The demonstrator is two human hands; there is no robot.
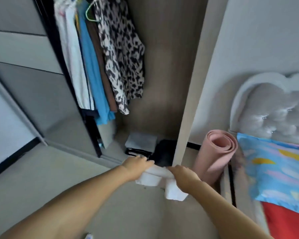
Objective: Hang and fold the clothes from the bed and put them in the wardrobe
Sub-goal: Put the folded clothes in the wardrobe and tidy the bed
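The left hand [136, 167] and the right hand [181, 175] each grip one end of a folded white cloth [155, 176], its long axis crosswise. The wardrobe [164, 69] floor lies just beyond; the left hand is nearer.

Both bare arms reach forward and down, converging. The left hand [136, 165] lies palm down, fingers curled over a folded white cloth [155, 176] beneath them. The right hand [181, 175] grips the cloth's other end under its fingers.

Head camera looks steeply down, tilted, into the open wardrobe [164, 83]; edges seem blurred.
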